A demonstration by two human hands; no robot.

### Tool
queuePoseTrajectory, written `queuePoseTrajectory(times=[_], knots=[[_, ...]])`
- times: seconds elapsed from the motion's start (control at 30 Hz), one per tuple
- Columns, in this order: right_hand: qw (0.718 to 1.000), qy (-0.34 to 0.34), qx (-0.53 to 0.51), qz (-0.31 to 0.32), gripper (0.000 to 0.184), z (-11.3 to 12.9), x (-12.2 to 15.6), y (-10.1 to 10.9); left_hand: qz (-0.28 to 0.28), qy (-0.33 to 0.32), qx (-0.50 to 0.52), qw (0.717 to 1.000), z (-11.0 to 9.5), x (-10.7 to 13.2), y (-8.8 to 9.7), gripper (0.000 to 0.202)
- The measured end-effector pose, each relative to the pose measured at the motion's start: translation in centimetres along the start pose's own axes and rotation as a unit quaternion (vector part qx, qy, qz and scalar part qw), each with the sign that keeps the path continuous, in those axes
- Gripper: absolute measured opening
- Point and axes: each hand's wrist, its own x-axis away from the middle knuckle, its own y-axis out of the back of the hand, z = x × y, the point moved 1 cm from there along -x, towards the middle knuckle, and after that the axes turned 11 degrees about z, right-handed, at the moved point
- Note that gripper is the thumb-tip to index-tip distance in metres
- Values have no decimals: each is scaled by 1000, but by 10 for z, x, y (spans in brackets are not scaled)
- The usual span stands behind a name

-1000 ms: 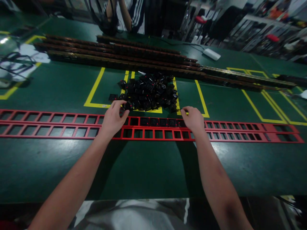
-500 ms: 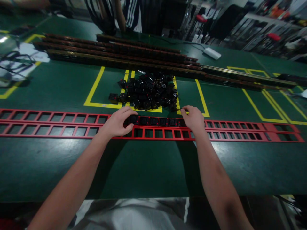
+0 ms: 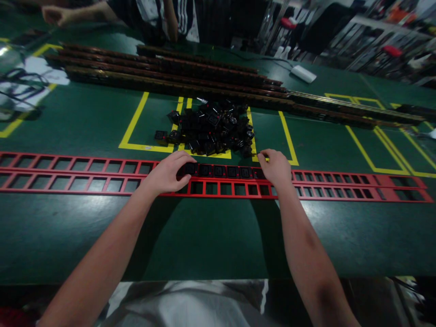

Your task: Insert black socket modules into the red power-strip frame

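Green table [image 3: 211,236] marked with yellow tape lines [image 3: 134,120]; cluttered workshop behind, blurred. Bare green surface lies on the wrist side of both hands, up to the table edge. Two long red slotted strips [image 3: 327,184] lie side by side under the hands; they run well out past the left fingers and are cut off by the frame there. Just beyond the fingertips sits a pile of black sockets [image 3: 211,129], and behind it a stack of long dark rails [image 3: 170,75]. Another person's hand [image 3: 54,14] shows at the far edge, the rest of them cropped. Cables [image 3: 20,86] far left, hard to make out. Left hand [image 3: 168,175]: fingers bent over the top of one socket [image 3: 190,169] with the thumb on its near side, closed around it; the socket sits in a slot of the far strip. Between the two hands, a row of seated sockets [image 3: 225,171]. Right hand [image 3: 275,169]: fingers loosely curled, gripping nothing, tips on the far strip's far edge.
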Motion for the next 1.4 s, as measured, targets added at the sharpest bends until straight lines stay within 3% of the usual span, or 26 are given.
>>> queuePoseTrajectory(times=[0.23, 0.43, 1.4], knots=[[1000, 3, 3, -2, 39, -1, -1, -2, 21, 10, -28, 999, 1, -3, -1, 37], [1000, 5, 4, 1, 42, 0, 0, 0, 48, 75, -25, 996, 1, -7, -3, 34], [1000, -2, 11, 2, 38, 1, 0, 0, 45, 142, -31, 988, 9, -12, -8, 31]])
